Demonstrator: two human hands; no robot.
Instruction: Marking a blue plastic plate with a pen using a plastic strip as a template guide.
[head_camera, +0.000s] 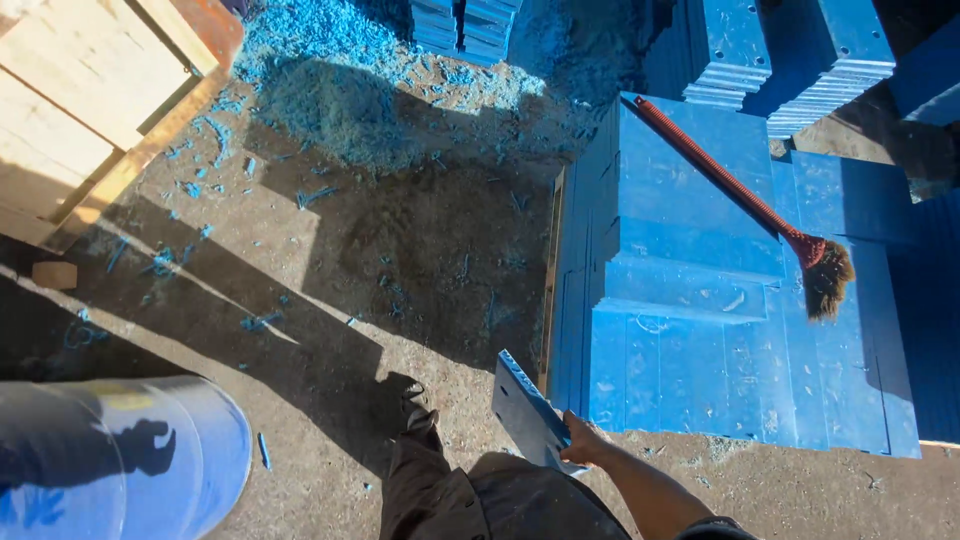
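Right hand: the right hand (583, 442) was clamped on the near end of a blue plastic panel (527, 410), fingers wrapped around its edge.
Left hand: it did not appear in the view.
Blue plastic panel: it was held tilted, its far corner raised, just left of the large stack and above the dirt floor (400, 250).
Stack of blue panels: the stack of blue panels (690, 300) sat on the right, rising in steps, just beside the held panel.
Broom: a broom (760, 210) with a red handle lay diagonally on top of the stack, bristles at the right end.
Shavings: a heap of blue shavings (340, 80) was spread on the far floor.
Drum: a blue drum (110, 460) stood near left.
Wooden pallet: a wooden pallet (80, 90) occupied the far left corner.
More stacks: further panel stacks (780, 50) stood at the far right.
Person's leg: a dark trouser leg (420, 480) and shoe (417, 405) were near the centre.
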